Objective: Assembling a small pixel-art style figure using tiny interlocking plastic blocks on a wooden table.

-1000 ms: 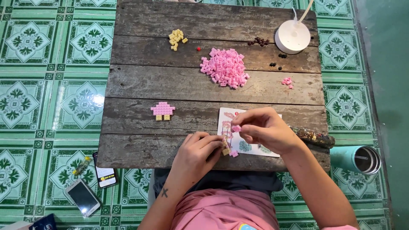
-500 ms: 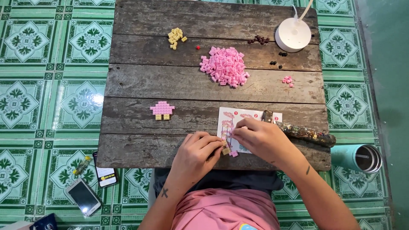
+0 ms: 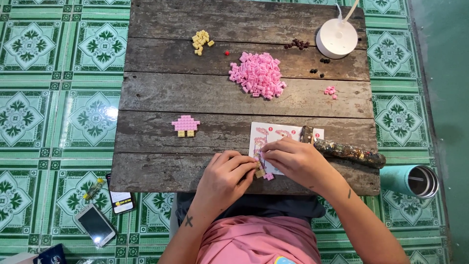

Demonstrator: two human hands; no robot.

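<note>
1. Pink-and-tan block piece (image 3: 262,171) now pinched between fingers of left hand (image 3: 225,177) and right hand (image 3: 298,162), lowered since a second ago to the counter's (image 3: 161,171) near edge.
2. Knobbly plastic bricks: pink heap (image 3: 259,74), yellow cluster (image 3: 201,41), finished mushroom shape (image 3: 185,125).
3. Weathered grey planks; green patterned floor tiles (image 3: 58,112).

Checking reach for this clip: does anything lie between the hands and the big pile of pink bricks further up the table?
Nothing solid blocks it. Between the right hand and the pink brick pile lie only the flat instruction sheet and bare planks. The speckled stick lies off to the right, and the left hand is equally unobstructed.
</note>
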